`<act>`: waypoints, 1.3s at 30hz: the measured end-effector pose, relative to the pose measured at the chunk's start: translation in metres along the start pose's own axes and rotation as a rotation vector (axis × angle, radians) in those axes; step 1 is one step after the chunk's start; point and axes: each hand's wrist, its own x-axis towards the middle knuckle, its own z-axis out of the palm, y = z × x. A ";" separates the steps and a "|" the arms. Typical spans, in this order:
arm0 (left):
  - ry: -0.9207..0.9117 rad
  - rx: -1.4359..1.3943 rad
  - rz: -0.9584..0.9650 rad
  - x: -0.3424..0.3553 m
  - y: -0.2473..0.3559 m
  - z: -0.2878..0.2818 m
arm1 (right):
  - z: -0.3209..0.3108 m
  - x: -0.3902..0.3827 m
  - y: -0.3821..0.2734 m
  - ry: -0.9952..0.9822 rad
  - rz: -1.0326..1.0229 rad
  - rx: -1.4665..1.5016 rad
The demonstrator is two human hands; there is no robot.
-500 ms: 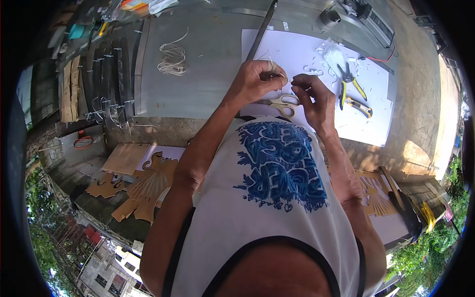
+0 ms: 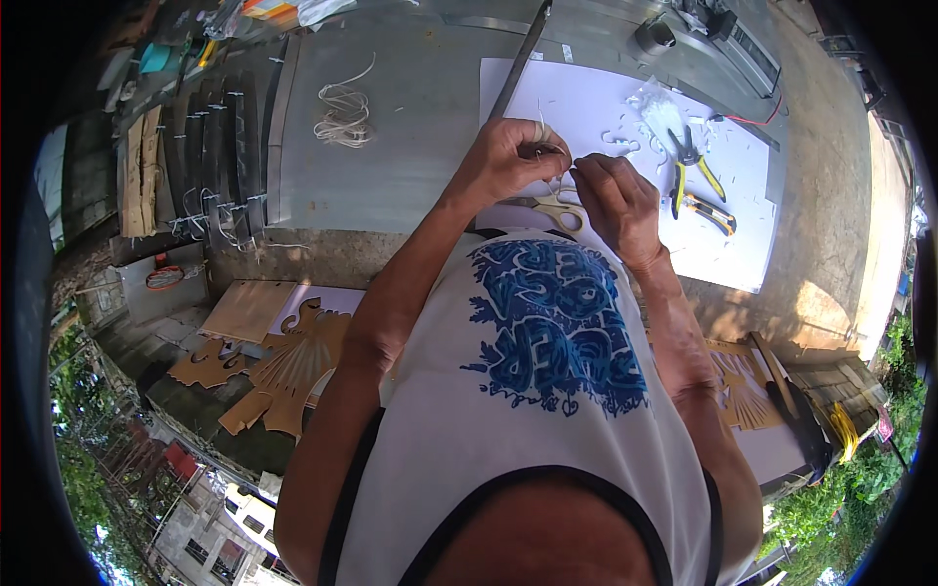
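My left hand [image 2: 513, 156] is closed round something thin and pale, like cord or wire, a short end standing up from its fingers. My right hand [image 2: 620, 200] is closed in a pinch just beside it; what its fingertips hold is too small to make out. Beige-handled scissors [image 2: 564, 213] lie below my hands on a white sheet [image 2: 733, 254]. To their right are yellow-and-black pliers [image 2: 705, 176], a yellow box cutter [image 2: 711, 215] and a crumpled clear bag [image 2: 655, 107]. A dark bar [image 2: 518, 68] runs back from behind my left hand.
A coil of white cord [image 2: 342, 115] lies on the metal table [image 2: 410, 137]. Dark strips [image 2: 217, 156] are stacked left. A black cup [image 2: 655, 37] and metal device [image 2: 743, 54] sit at back right. Brown cut-out panels [image 2: 293, 366] lie beside me at lower left and right.
My right hand's fingers have curled further inward and its fingertips have moved slightly left, nearer my left hand. My left hand is almost where it was.
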 end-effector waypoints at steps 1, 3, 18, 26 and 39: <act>0.001 -0.006 0.004 0.000 0.000 0.000 | 0.001 0.000 -0.001 0.011 0.000 -0.014; 0.001 -0.025 0.000 0.000 0.000 0.000 | 0.002 -0.001 -0.001 0.018 -0.003 -0.036; -0.027 0.030 0.070 -0.001 0.001 0.002 | -0.003 -0.001 -0.007 -0.147 1.162 1.198; -0.011 -0.125 0.003 0.000 -0.005 -0.003 | -0.002 -0.001 -0.011 -0.078 0.554 0.412; -0.031 -0.065 0.008 0.001 -0.003 -0.003 | -0.006 0.008 -0.004 -0.063 0.216 0.267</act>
